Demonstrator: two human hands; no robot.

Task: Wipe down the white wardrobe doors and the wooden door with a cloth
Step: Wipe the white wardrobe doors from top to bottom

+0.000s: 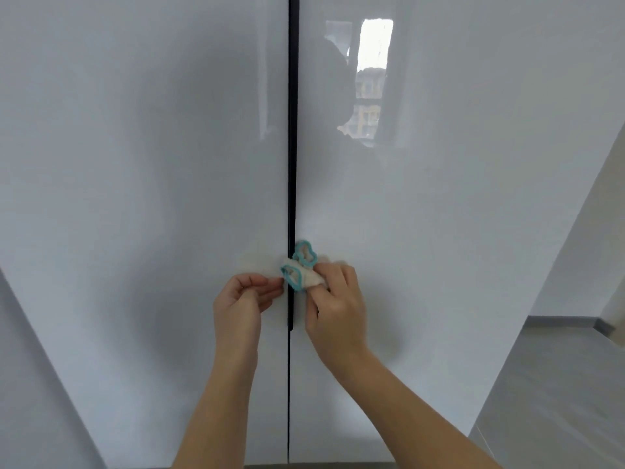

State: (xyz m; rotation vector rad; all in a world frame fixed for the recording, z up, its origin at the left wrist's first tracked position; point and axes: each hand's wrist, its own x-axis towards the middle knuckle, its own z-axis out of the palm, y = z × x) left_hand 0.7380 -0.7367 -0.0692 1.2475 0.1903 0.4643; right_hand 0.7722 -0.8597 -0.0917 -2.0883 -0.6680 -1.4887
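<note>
Two glossy white wardrobe doors fill the head view, the left door (145, 198) and the right door (439, 214), split by a dark vertical gap (292, 130). A small white cloth with a teal scalloped edge (302, 270) is bunched up in front of the gap at about waist height. My right hand (336, 302) grips the cloth from the right, fingers curled round it. My left hand (241, 299) pinches the cloth's left end between thumb and fingers. No wooden door is in view.
The right door mirrors a window (372, 79) and a dark silhouette. At the far right the wardrobe ends at a white side panel (558, 299), with grey floor (558, 384) and a grey skirting board beyond it. Another white panel edge slants at the lower left.
</note>
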